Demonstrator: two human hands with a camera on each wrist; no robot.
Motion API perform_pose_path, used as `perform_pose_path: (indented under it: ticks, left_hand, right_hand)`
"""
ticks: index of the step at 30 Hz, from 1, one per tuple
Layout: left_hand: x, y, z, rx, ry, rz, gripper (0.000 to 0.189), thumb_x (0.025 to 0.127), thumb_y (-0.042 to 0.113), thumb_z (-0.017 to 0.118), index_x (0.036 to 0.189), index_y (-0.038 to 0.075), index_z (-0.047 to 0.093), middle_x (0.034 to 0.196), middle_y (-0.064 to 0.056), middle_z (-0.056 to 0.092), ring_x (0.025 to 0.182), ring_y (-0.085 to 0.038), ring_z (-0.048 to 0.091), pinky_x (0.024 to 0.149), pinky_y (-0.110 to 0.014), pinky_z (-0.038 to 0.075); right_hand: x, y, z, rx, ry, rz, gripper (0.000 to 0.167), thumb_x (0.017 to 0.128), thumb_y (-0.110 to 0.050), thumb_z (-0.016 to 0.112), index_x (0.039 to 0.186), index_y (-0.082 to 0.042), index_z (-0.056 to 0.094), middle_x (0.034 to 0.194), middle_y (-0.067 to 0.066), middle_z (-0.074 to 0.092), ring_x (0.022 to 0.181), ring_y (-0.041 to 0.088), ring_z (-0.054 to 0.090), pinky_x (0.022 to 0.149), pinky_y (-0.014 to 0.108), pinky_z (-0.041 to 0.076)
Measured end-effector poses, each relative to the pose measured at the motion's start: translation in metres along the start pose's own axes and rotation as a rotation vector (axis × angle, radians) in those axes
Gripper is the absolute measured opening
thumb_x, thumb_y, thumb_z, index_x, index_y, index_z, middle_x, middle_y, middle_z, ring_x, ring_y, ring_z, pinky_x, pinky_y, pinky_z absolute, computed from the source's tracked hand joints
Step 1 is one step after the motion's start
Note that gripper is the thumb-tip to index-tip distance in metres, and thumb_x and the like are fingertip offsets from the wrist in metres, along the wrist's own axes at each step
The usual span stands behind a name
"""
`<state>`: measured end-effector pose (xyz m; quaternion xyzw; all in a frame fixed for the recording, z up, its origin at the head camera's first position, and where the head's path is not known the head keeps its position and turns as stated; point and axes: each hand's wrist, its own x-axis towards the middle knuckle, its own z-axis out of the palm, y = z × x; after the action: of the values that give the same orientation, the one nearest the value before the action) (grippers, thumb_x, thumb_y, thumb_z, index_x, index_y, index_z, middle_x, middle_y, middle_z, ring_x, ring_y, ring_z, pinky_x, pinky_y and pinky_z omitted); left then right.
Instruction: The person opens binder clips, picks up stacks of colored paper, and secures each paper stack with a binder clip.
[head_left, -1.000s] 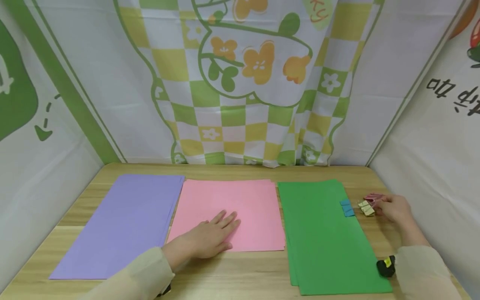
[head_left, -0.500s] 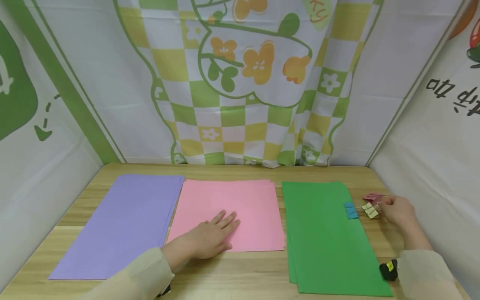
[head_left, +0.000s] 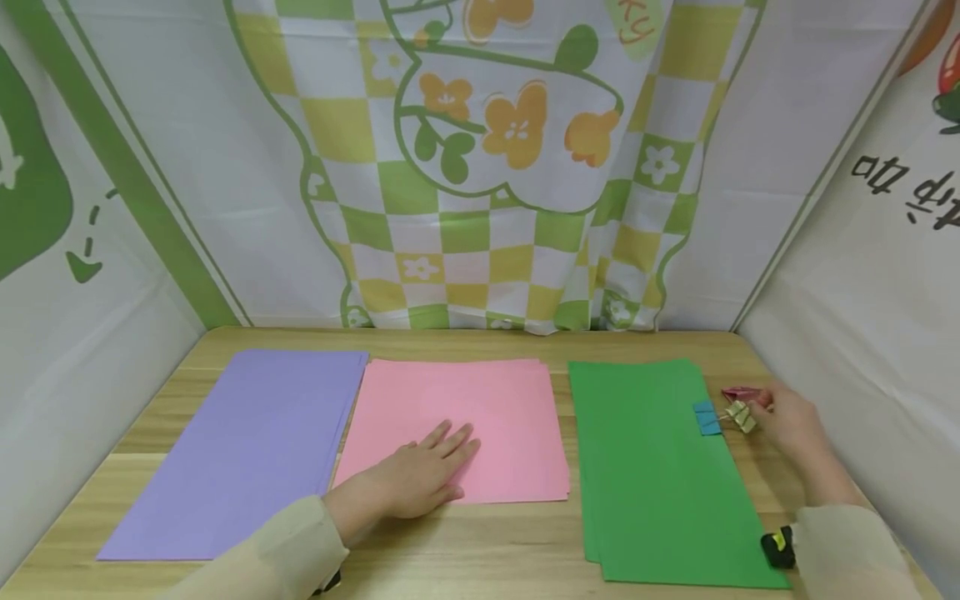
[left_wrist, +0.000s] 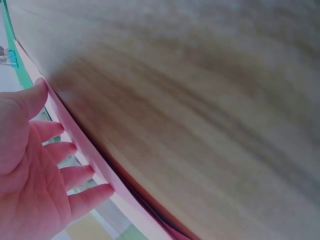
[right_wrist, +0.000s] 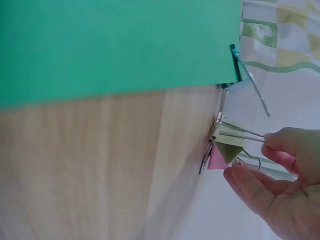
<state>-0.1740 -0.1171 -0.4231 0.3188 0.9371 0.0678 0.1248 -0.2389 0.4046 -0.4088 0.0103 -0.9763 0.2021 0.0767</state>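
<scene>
My left hand lies flat with fingers spread on the pink paper sheets in the middle of the table. In the left wrist view the fingertips touch the pink sheets. My right hand pinches a yellow binder clip by its wire handles, just past the right edge of the green paper sheets. A blue binder clip sits on that edge, close beside the yellow one. Behind the yellow clip lies a pink binder clip, partly hidden in the right wrist view.
Purple paper sheets lie on the left of the wooden table. Printed cloth walls stand at the back and both sides. Black straps show at both cuffs, with the right strap over the green sheets' near corner.
The green sheets and the blue clip have slid a little to the right. The yellow clip has turned and shifted slightly right in my right hand. My left hand has stayed put.
</scene>
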Motion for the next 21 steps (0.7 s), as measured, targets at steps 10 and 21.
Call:
perform_pose_path:
  ticks: [10, 21]
  left_hand:
    - [-0.001, 0.001, -0.001, -0.004, 0.003, 0.002, 0.064, 0.102, 0.036, 0.053, 0.156, 0.011, 0.030, 0.165, -0.013, 0.021, 0.151, -0.041, 0.020, 0.105, -0.066, 0.042]
    - [0.000, 0.001, -0.001, -0.012, -0.007, -0.001, 0.065, 0.102, 0.036, 0.053, 0.157, 0.011, 0.029, 0.165, -0.013, 0.020, 0.151, -0.042, 0.019, 0.105, -0.066, 0.042]
  right_hand:
    - [0.000, -0.006, -0.006, -0.017, -0.030, -0.054, 0.014, 0.090, -0.004, 0.061, 0.077, 0.000, 0.055, 0.079, 0.023, 0.062, 0.073, 0.035, 0.058, 0.061, 0.036, 0.043]
    - [-0.002, -0.014, -0.009, -0.021, 0.024, -0.073, 0.012, 0.088, -0.003, 0.062, 0.077, 0.001, 0.060, 0.076, 0.023, 0.063, 0.067, 0.032, 0.057, 0.060, 0.039, 0.045]
